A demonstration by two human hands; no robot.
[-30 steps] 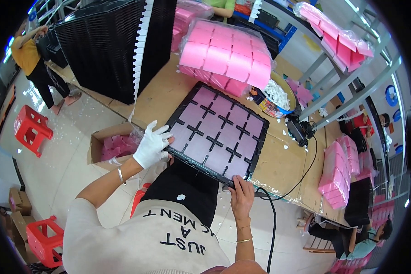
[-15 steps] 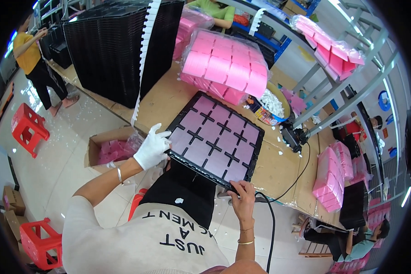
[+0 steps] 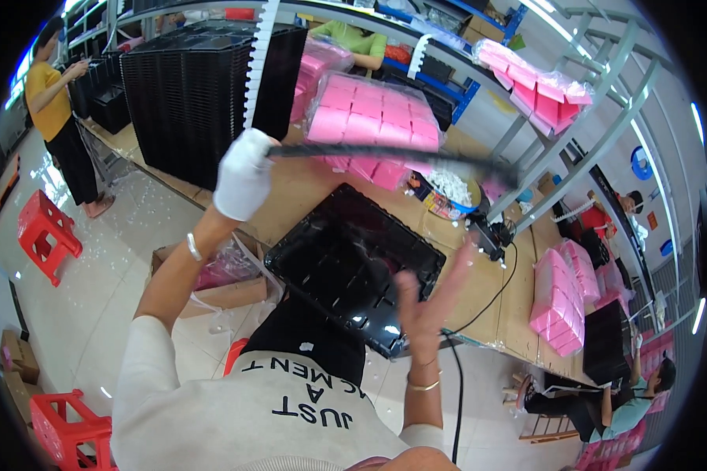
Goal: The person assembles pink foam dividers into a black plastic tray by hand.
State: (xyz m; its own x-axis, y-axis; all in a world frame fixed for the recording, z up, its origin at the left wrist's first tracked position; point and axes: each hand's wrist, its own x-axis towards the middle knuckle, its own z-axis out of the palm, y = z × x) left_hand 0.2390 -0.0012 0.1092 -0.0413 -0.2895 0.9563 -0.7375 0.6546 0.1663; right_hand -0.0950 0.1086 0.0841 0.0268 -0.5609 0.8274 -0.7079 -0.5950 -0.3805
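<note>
My left hand (image 3: 243,174), in a white glove, is raised over the table and closed on the left end of a black plastic tray (image 3: 369,152). That tray is seen almost edge-on as a thin dark strip, blurred toward its right end; its faces are hidden. Below it a glossy black tray (image 3: 338,251) lies tilted at the near table edge, with no pink pieces visible on it. My bare right hand (image 3: 428,306) is over the lower tray's right side, fingers spread and smeared by motion, holding nothing.
Beyond the trays sit wrapped pink foam pieces (image 3: 369,114) and a tub of white scraps (image 3: 452,188). A tall stack of black trays (image 3: 184,110) stands at left. A carton (image 3: 232,294) is beside the table. A cable (image 3: 479,314) hangs at right; co-workers are around.
The tray with pink pieces no longer shows face-up; a glossy black tray shows in its place. My left hand has risen with a tray now edge-on. My right hand has let go and opened.
</note>
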